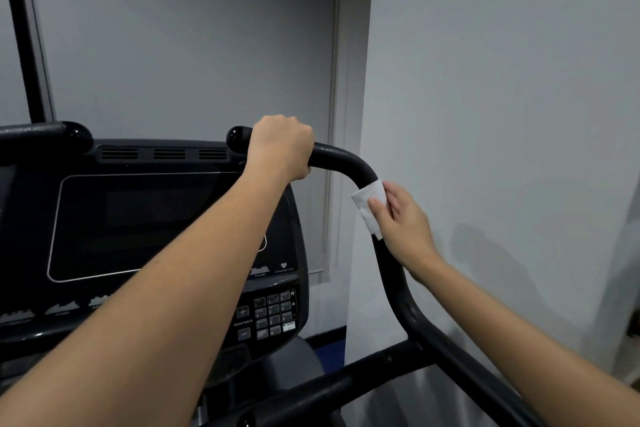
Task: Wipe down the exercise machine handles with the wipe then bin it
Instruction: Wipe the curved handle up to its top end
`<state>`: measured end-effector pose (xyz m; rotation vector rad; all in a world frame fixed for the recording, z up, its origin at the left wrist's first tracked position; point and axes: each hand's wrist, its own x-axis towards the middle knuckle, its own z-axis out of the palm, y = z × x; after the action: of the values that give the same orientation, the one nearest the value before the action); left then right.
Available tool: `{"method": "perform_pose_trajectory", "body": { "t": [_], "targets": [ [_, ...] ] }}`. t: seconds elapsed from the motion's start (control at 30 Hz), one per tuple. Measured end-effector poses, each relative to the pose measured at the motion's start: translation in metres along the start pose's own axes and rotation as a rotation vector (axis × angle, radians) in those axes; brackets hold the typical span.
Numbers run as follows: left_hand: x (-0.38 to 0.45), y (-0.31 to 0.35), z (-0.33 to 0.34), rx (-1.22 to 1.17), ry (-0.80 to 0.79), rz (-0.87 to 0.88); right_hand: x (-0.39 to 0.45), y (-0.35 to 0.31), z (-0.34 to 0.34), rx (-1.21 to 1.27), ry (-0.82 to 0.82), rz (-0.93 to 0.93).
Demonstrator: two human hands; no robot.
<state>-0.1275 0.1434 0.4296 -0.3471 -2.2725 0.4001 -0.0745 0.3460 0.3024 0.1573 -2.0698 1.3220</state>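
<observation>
The machine's right handle (346,159) is a black curved bar that runs from a rounded end cap down to the lower frame. My left hand (282,146) grips its top, close to the end cap. A white wipe (369,208) is wrapped round the handle just below the bend. My right hand (403,218) holds the wipe against the bar, fingers curled round it from the right side. A second black handle (45,137) ends at the left, above the console, with no hand on it.
The black console (156,225), with a dark screen and a keypad (273,314), fills the lower left. A grey wall (502,114) stands close behind and to the right of the handle. A dark vertical post (26,31) rises at the far left.
</observation>
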Motion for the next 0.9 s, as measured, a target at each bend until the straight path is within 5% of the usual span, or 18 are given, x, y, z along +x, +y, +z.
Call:
{"method": "perform_pose_trajectory", "body": {
  "t": [0.27, 0.63, 0.9],
  "targets": [
    [-0.001, 0.001, -0.001, -0.022, 0.009, -0.005, -0.064, 0.043, -0.016, -0.301, -0.136, 0.056],
    [-0.002, 0.0, -0.001, -0.017, 0.005, -0.005, 0.038, -0.03, 0.026, -0.409, 0.027, -0.24],
    [-0.003, -0.001, -0.001, -0.025, 0.022, 0.006, -0.027, 0.018, 0.025, -0.469, 0.065, 0.061]
  ]
}}
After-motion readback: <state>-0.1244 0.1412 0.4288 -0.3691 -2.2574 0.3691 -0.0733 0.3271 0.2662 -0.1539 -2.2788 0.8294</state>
